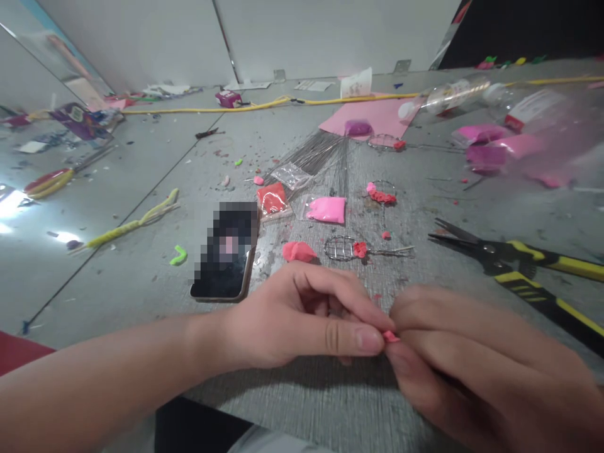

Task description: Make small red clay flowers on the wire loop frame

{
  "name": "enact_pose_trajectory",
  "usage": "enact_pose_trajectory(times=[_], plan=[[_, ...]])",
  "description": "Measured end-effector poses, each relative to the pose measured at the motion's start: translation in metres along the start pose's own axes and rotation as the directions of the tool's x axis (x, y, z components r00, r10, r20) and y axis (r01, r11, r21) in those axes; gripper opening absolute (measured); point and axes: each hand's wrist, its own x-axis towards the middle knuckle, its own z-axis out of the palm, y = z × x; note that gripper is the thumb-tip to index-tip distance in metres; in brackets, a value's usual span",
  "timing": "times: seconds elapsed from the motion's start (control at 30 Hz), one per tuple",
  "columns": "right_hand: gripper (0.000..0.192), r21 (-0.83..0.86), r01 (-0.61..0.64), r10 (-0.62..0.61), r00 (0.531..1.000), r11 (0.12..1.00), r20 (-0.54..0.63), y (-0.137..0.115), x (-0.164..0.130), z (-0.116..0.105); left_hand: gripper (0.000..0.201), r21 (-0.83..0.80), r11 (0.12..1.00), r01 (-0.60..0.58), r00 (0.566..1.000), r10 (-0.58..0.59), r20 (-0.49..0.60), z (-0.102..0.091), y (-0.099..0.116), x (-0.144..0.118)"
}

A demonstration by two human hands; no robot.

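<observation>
Thumb and index finger of my left hand (311, 314) pinch a small piece of coral-pink clay (390, 336). My right hand (472, 358), slightly blurred, meets it from the other side, its thumb and fingers closed on the same piece. Just beyond my hands lies a larger lump of coral clay (299, 252). Beside that lump is a small wire racket shape (340, 248) with a red clay flower (360, 250) where the head joins the handle. Farther back, a second wire racket (383, 217) bears red and pink clay.
A phone (226, 251) lies left of the clay. Bags of red clay (272, 199) and pink clay (325, 209) sit behind, near a fan of thin wires (316, 154). Black-and-yellow pliers (491, 248) rest open at right. A yellow cable (189, 111) crosses the back.
</observation>
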Motion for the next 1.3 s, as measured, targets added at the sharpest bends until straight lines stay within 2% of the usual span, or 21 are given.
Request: enact_pose_trajectory(times=[0.13, 0.37, 0.6, 0.83, 1.1, 1.2, 1.3], plan=[[0.022, 0.066, 0.030, -0.029, 0.999, 0.997, -0.016, 0.002, -0.002, 0.000, 0.018, -0.043, 0.998, 0.043, 0.999, -0.042, 0.018, 0.000, 0.001, -0.001], [0.015, 0.125, 0.068, -0.072, 0.997, 0.990, 0.029, 0.005, -0.004, -0.003, 0.016, -0.084, 0.988, 0.132, 0.987, -0.123, 0.099, 0.001, 0.002, -0.001], [0.017, 0.219, 0.029, -0.049, 0.995, 0.975, 0.084, 0.005, -0.001, -0.006, 0.017, -0.040, 0.990, 0.138, 0.982, -0.132, 0.133, -0.001, 0.005, -0.002], [0.010, 0.271, 0.010, -0.024, 0.999, 0.963, 0.048, 0.005, 0.000, -0.008, 0.017, 0.044, 0.995, 0.092, 0.983, -0.098, 0.153, -0.004, 0.007, -0.004], [0.011, 0.248, 0.010, -0.018, 0.999, 0.969, 0.034, 0.000, -0.003, -0.005, 0.038, 0.212, 0.972, -0.099, 0.983, 0.062, 0.175, -0.006, 0.012, -0.001], [0.021, 0.227, -0.115, 0.138, 0.987, 0.967, -0.088, -0.007, -0.009, 0.002, 0.042, 0.240, 0.962, -0.131, 0.979, 0.088, 0.186, -0.004, 0.015, -0.001], [0.023, 0.255, -0.165, 0.191, 0.979, 0.953, -0.078, -0.013, -0.012, 0.008, 0.042, 0.221, 0.965, -0.143, 0.977, 0.102, 0.187, -0.003, 0.014, -0.002]])
